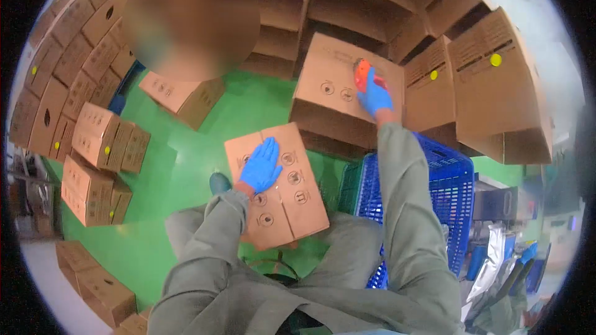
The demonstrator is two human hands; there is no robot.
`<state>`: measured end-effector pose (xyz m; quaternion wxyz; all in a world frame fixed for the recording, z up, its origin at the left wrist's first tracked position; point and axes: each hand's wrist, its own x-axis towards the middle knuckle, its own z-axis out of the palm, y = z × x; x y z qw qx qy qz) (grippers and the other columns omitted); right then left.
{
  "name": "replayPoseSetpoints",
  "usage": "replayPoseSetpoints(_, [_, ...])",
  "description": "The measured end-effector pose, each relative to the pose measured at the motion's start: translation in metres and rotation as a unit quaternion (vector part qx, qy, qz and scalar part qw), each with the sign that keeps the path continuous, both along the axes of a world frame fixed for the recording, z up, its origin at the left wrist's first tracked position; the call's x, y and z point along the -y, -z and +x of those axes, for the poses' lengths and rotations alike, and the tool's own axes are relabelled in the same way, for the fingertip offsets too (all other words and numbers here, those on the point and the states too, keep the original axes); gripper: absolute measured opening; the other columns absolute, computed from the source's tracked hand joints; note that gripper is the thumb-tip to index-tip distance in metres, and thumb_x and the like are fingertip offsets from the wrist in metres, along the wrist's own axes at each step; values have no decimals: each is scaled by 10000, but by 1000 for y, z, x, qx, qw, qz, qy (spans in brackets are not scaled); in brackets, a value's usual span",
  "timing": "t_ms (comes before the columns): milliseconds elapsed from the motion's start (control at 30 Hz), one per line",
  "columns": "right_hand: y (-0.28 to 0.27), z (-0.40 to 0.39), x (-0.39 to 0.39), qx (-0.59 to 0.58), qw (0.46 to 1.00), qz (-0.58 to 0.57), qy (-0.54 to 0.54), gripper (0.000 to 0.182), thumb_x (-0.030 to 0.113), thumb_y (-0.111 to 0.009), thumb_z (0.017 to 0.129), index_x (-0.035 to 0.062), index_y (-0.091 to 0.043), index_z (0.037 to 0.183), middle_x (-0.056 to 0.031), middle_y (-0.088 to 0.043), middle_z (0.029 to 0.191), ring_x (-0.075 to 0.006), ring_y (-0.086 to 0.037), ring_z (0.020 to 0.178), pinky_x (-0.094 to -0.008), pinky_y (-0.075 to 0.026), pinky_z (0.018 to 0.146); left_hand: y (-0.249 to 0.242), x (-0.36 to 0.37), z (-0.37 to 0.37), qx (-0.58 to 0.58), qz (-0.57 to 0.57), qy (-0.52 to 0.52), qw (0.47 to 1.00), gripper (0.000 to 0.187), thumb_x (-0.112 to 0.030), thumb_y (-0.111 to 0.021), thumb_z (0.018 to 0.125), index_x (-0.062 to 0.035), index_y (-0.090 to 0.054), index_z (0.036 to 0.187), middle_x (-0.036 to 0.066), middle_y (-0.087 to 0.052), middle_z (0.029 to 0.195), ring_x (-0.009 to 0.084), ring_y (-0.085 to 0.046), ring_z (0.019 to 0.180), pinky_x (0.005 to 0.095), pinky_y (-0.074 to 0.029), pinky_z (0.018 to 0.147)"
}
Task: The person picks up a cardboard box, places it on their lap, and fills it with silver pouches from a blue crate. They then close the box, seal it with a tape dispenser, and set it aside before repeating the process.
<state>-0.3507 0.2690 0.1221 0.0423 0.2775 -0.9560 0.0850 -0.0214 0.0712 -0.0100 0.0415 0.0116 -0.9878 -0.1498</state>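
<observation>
My left hand (pixel 262 166), in a blue glove, lies flat on top of a closed cardboard box (pixel 298 214) between my knees, fingers stretched out. Printed round symbols and a long seam show on that box. My right hand (pixel 375 94), gloved in blue as well, grips an orange-red tape dispenser (pixel 362 73). It is over a larger cardboard box (pixel 329 65) ahead to the right, and overlaps its top in this view. The palm hides part of the dispenser.
Beside my right arm stands a blue plastic crate (pixel 456 192), with a green crate (pixel 349 187) next to it. Large cartons (pixel 490 87) with yellow dots stand at right. Stacked boxes (pixel 77 74) line the left, and a lone box (pixel 186 96) sits on the green floor (pixel 167 167).
</observation>
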Motion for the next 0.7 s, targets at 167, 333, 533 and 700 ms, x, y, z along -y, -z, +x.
replayPoseSetpoints(167, [-11, 71, 14, 216, 861, -459, -31, 789, 178, -640, 832, 27, -219, 1481, -178, -607, 1151, -228, -637, 890, -341, -518, 768, 3, 2, -4, -12, -8, 2, 1000, 649, -310, -481, 913, 85, -313, 1401, 253, -286, 1487, 349, -239, 1410, 436, -206, 1155])
replayPoseSetpoints(333, [-45, 317, 0, 132, 851, -507, -37, 941, 124, -723, 712, -11, -203, 1485, -181, -444, 1376, -260, -509, 1195, -368, -463, 947, 5, 9, -12, -6, -16, 13, 1000, 647, -314, -464, 925, 96, -305, 1401, 265, -283, 1482, 363, -238, 1409, 448, -204, 1156])
replayPoseSetpoints(533, [67, 402, -41, 370, 875, -302, 81, 937, 195, -711, 713, 88, -215, 1501, -231, -583, 1217, -368, -618, 1046, -408, -513, 856, 3, 2, -12, -16, -66, 21, 997, 646, -323, -465, 922, 55, -301, 1420, 227, -299, 1488, 337, -239, 1412, 436, -201, 1155])
replayPoseSetpoints(700, [89, 422, -65, 262, 894, -364, 13, 924, 176, -734, 704, 101, -260, 1493, -198, -649, 1110, -278, -676, 924, -377, -537, 786, -46, -15, 3, 174, 179, 61, 966, 533, -407, -480, 937, 44, -553, 1214, 200, -511, 1339, 329, -504, 1231, 449, -419, 1009])
